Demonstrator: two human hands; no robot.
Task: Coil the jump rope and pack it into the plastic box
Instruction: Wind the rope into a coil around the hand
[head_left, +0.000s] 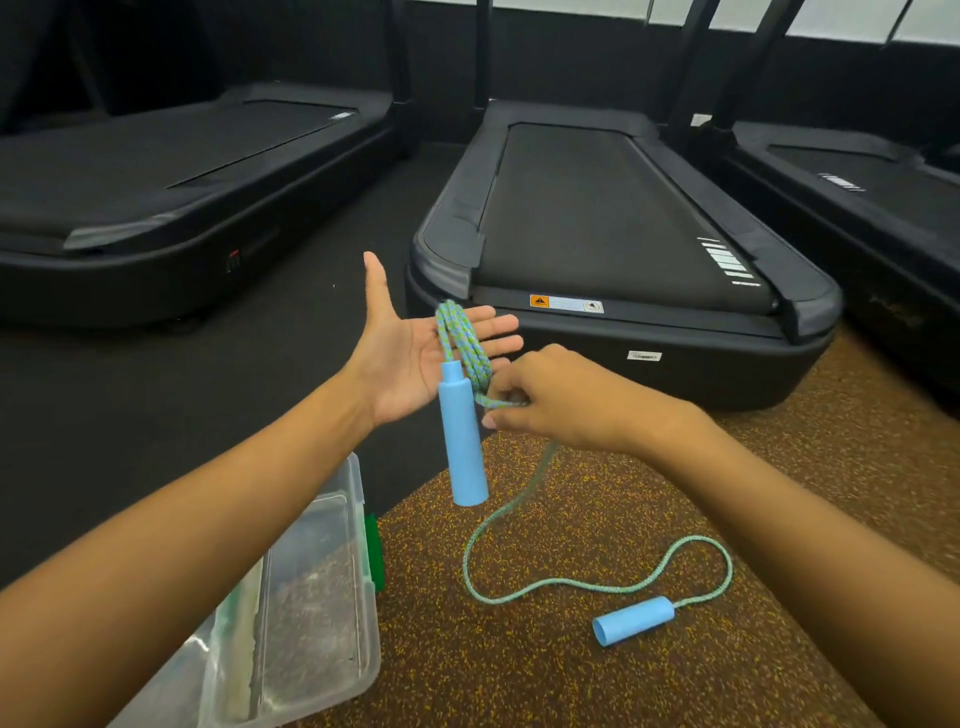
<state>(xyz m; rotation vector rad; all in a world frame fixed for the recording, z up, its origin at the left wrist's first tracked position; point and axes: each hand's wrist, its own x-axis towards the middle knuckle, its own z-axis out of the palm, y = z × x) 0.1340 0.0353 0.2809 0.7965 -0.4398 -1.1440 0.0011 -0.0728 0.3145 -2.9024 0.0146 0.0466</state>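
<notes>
The jump rope (519, 587) is a green-blue braided cord with two light blue handles. My left hand (410, 348) is held flat with fingers spread, palm facing right, and a couple of cord loops are wound over its fingers. One handle (462, 441) dangles below that palm. My right hand (556, 400) pinches the cord just beside the palm. The remaining cord trails down to the floor in a loop, ending at the second handle (634, 621) lying on the speckled mat. The clear plastic box (317, 670) sits open on the floor at lower left, under my left forearm.
Three black treadmills stand ahead: one at the left (171, 171), one in the centre (613, 244) close behind my hands, one at the right (857, 176). A green latch (374, 551) shows on the box's right side. The floor is brown speckled rubber and dark matting.
</notes>
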